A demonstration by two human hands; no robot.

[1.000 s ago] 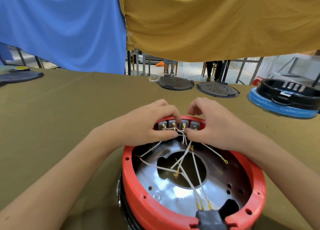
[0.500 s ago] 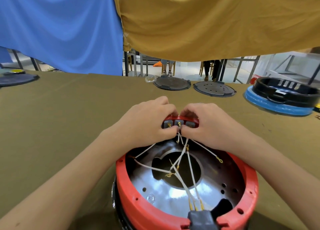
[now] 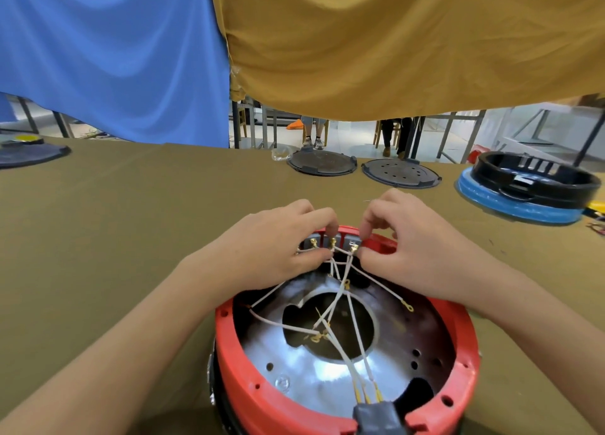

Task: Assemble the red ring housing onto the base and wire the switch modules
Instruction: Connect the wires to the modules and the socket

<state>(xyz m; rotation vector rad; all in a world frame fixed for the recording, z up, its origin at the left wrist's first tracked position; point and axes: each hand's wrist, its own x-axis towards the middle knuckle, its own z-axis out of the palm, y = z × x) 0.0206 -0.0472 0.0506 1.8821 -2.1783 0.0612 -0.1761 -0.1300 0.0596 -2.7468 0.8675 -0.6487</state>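
Both hands have parted slightly, left hand (image 3: 278, 238) and right hand (image 3: 409, 238) pinching wires (image 3: 340, 290) to seat terminals on the switch modules (image 3: 330, 239).

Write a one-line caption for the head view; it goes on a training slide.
Both hands, left and right, pinch white wires at switch terminals on the red ring housing.

Bright, even daylight. Glare flares on the metal plate (image 3: 330, 369) below my fingers (image 3: 330, 228). Edges bow; details look slightly soft.
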